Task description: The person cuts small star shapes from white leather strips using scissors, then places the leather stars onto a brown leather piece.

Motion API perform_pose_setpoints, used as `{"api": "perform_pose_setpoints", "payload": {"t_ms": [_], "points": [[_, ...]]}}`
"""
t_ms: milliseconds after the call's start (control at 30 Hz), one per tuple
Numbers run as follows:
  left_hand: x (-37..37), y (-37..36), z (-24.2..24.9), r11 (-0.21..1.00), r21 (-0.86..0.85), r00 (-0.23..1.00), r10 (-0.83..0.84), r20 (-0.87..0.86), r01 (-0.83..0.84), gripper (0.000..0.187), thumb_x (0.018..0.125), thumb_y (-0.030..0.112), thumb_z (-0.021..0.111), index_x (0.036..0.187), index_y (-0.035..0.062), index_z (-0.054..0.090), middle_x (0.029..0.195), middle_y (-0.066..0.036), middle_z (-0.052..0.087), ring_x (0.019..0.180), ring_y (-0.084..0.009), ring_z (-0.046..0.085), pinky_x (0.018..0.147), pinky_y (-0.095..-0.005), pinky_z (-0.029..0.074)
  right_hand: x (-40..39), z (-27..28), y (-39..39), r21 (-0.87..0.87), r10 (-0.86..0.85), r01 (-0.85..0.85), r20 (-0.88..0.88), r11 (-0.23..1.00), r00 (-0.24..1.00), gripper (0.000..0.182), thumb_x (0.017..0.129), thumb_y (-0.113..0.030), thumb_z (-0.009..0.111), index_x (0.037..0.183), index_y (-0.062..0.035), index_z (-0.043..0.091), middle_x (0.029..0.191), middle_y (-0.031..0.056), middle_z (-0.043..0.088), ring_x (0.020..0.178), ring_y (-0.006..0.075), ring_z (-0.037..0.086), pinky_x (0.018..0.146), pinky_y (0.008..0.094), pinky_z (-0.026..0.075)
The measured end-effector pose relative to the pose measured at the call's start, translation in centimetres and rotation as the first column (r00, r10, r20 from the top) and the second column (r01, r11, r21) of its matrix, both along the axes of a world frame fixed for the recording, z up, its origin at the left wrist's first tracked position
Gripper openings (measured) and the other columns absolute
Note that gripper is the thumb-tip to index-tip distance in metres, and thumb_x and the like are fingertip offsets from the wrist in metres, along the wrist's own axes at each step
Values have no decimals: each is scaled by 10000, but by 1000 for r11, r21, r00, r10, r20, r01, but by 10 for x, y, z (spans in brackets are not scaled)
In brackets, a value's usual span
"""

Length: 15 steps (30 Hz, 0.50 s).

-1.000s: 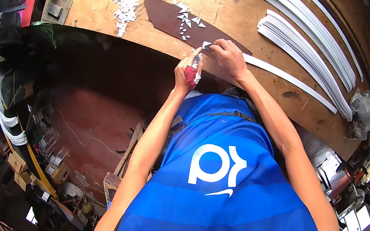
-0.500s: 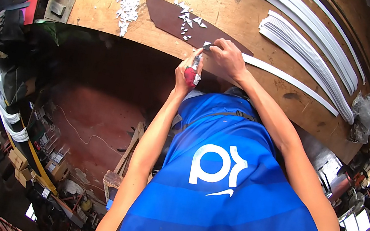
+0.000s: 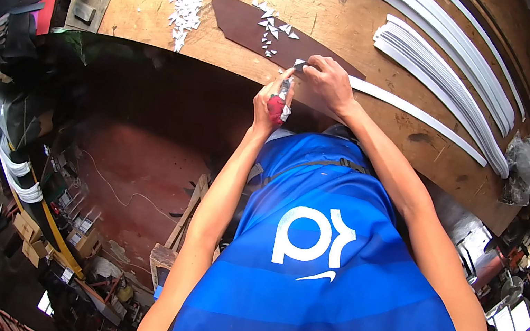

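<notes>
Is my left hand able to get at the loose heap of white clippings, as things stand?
Probably yes: the heap of white clippings lies on the workbench to the left of your left hand, with nothing upright between them, just the flat brown board alongside.

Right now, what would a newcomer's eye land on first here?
Probably the bright blue top, filling the lower middle. Then the left hand and right hand, close together at the near edge of the wooden bench. Long white strips curve across the bench's right side, and small white scraps lie heaped toward its left.
</notes>
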<state>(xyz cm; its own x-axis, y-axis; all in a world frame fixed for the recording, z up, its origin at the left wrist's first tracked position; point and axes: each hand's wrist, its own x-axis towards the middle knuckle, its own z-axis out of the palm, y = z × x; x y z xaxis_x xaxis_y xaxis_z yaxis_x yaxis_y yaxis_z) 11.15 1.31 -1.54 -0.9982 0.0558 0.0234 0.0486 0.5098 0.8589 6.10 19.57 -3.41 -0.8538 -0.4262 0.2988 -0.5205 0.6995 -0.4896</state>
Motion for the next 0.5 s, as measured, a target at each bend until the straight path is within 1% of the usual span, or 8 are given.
{"api": "perform_pose_setpoints", "payload": {"t_ms": [67,200,267,300,367,467,500], "points": [[0,2,-2,1000,-6,995,19,-94,-20,359,933,137,642,1290,106,636,919,-202,702,828,-376,689,740,-421,546,0,0,1,3,-2,2,1,1000,1000,101,788,-118,656,888,-129,665,990,27,608,899,224,610,774,343,516],[3,2,2,999,-31,997,-13,-77,11,359,931,139,645,1288,107,640,948,-192,711,841,-373,688,763,-423,542,1,-4,2,-22,0,0,27,1000,1000,110,805,-123,658,914,-123,670,1017,22,616,922,226,614,784,345,520],[4,2,2,995,-102,998,-26,-48,21,367,924,137,649,1290,109,641,953,-188,713,843,-371,687,772,-418,540,3,-4,3,-42,-23,27,91,999,996,140,815,-105,651,952,-112,679,1045,40,619,943,234,615,792,348,523],[4,3,2,995,-101,999,-24,-49,19,367,924,137,649,1290,109,641,953,-188,713,843,-371,687,772,-418,540,4,1,5,-40,-21,24,90,999,996,140,815,-105,651,952,-112,679,1045,40,619,943,234,615,792,348,523],[5,3,2,996,-88,998,-14,-55,9,381,914,130,650,1294,114,640,933,-181,709,813,-370,678,754,-420,535,6,14,12,31,-49,47,82,998,995,187,802,-88,655,986,-104,682,1026,63,609,944,242,609,805,356,522],[5,2,4,998,-61,999,-11,-30,9,394,904,118,652,1297,118,639,894,-183,695,771,-371,661,730,-426,525,8,15,23,80,-42,31,131,996,990,229,769,-70,678,995,-103,688,1002,76,623,935,266,620,815,366,530],[6,2,4,998,-59,999,-9,-31,7,394,904,118,652,1297,118,639,894,-183,695,771,-371,661,730,-426,525,8,15,25,79,-36,27,112,997,993,248,755,-58,680,997,-113,690,985,65,618,917,258,619,807,361,526]]}}
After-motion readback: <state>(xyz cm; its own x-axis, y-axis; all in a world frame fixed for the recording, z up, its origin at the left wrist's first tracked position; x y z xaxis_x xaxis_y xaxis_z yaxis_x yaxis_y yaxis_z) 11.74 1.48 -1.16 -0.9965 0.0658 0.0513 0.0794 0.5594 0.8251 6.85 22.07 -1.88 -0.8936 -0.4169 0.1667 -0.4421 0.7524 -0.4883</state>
